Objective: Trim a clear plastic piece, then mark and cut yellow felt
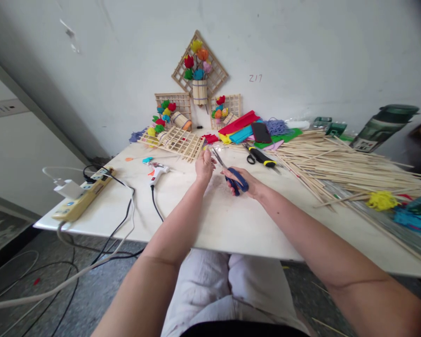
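A pair of scissors (239, 178) with dark blue handles is held above the front middle of a pale bench (231, 229), between a person's two bare hands. The right hand (251, 183) has it, fingers closed around the handle loops. From there its long axis runs forward and to the left, so the metal tips reach just beside the left hand (204, 167), on that hand's right. The left hand is therefore the nearer one to the tips, the right hand to the handles. The left fingers are curled in, thumb against them; whether they pinch anything small cannot be told. The scissors have short, slim grey blades and broad, rounded loops; how far the blades are parted is too small to judge. Just beyond the left hand a wooden lattice panel (184, 143) lies aslant. A white glue gun (158, 173) rests on the bench to the left. Black-and-yellow pliers (262, 156) lie to the right, beyond the right hand, and a wide spread of thin wooden sticks (331, 157) stretches farther right.
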Demonstrator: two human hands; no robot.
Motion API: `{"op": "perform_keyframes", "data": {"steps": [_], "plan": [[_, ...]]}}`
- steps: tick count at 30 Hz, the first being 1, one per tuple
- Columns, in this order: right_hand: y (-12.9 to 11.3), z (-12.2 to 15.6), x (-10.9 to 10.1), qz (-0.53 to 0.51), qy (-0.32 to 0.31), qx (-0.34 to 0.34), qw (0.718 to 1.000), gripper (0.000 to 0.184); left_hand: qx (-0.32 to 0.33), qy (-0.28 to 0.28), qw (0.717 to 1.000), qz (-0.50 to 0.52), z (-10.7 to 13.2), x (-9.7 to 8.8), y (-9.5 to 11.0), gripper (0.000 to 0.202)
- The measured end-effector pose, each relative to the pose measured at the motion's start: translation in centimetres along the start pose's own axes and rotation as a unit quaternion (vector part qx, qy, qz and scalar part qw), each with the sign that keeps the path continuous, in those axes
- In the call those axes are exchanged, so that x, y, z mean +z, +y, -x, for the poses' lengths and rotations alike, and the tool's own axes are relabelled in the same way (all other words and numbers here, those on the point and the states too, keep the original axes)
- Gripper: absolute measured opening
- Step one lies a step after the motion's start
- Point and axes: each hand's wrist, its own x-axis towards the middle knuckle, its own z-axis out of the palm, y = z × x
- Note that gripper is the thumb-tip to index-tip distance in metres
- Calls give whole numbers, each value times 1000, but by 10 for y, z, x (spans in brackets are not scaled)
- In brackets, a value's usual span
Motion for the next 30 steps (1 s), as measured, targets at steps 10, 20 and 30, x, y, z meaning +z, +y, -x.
{"op": "perform_keyframes", "data": {"steps": [10,20,30], "plan": [[1,-3,-3,7,7,15,1000,29,16,23,996,-82,0,-1,0,38],[2,-3,-10,20,-33,-2,999,33,4,0,998,-66,1,2,1,41],[0,-4,-13,39,-56,12,998,44,10,13,996,-86,2,0,1,42]]}}
